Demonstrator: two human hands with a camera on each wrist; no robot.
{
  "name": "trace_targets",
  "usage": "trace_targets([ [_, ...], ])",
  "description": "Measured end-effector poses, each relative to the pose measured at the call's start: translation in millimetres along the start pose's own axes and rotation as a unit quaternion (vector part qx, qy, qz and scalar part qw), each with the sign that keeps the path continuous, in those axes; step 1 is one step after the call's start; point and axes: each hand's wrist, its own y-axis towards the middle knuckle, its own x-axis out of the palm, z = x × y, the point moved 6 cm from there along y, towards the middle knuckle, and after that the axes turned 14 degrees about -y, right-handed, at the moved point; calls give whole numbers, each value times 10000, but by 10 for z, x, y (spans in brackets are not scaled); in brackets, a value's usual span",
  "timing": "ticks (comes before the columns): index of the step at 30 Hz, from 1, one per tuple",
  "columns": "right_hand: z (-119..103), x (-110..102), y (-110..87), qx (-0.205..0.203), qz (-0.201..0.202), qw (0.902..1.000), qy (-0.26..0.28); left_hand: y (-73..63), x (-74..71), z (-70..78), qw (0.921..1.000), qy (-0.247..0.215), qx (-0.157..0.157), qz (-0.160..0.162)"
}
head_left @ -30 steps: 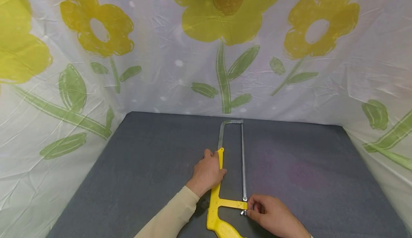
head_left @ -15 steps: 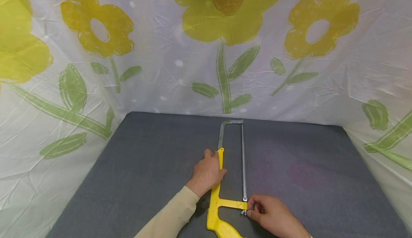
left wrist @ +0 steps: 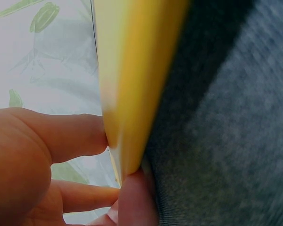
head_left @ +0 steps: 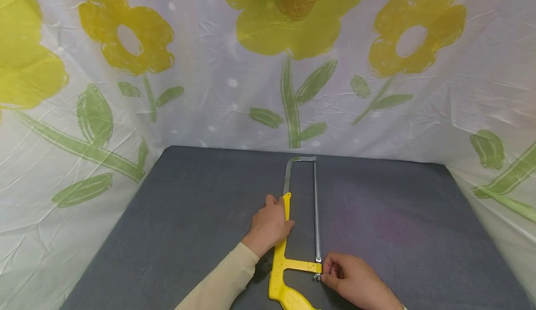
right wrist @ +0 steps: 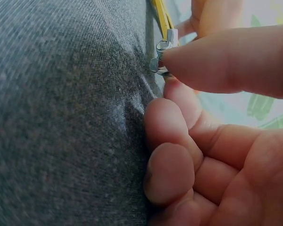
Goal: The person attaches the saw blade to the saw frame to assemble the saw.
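Note:
A hacksaw [head_left: 279, 259] with a yellow frame and handle lies flat on the dark cloth, its silver front bow pointing away. My left hand [head_left: 270, 224] grips the yellow frame about midway, thumb on the inner side; in the left wrist view the fingers pinch the yellow bar [left wrist: 137, 84]. The blade [head_left: 317, 207] runs along the right side. At its near end a small metal wing nut [head_left: 318, 277] sits on a threaded bolt below the yellow crosspiece. My right hand [head_left: 353, 277] pinches this wing nut [right wrist: 155, 65] between thumb and forefinger, the other fingers curled.
The dark grey cloth-covered table [head_left: 201, 198] spreads out around the saw. A white curtain [head_left: 209, 96] printed with yellow flowers hangs behind it and along both sides. The saw's handle end reaches the lower edge of the head view.
The wing nut has turned a little between my right fingers. The left hand and the saw have stayed in place.

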Motion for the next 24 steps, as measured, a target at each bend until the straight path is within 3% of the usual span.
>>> trace_targets([
  [9, -18, -5, -17, -126, 10, 9999, -83, 7, -3, -6, 10000, -41, 18, 16],
  [16, -4, 3, -18, 220, -58, 9997, -43, 11, 7, -19, 10000, -12, -58, -2],
  [24, -25, -3, -25, 112, -31, 9999, 90, 16, 5, -12, 10000, 20, -30, 3],
])
